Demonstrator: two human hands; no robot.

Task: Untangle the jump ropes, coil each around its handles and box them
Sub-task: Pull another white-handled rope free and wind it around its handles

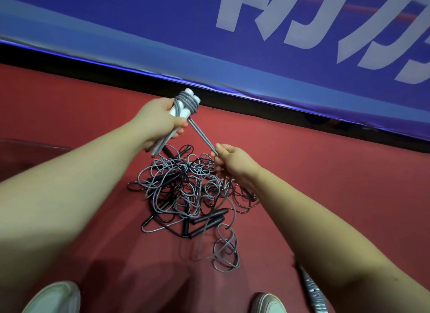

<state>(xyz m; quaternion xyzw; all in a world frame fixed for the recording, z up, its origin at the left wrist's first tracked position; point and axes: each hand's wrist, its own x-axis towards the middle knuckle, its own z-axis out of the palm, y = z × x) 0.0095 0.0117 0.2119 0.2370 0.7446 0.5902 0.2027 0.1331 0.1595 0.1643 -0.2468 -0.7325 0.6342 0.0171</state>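
Coiling of one grey rope [202, 135] in progress: your left hand [160, 119] is gripping the paired white handles [189, 93] with its fingers curled round them, several turns lying near their upper ends, while your right hand [232, 161] is pinching the taut strand between thumb and fingertips just above the tangled pile [186, 187] on the red floor [302, 173]. Holding the strand tight is serving you well; judging from the slack trailing into the pile, you should be laying each turn snug beside the last and stopping to free any loop that is dragging the black handles [209, 219] along with it. As for containers, no box is showing plainly: a faint curved edge [30, 143] at the far left may belong to one, but neither its kind nor its contents can be told.
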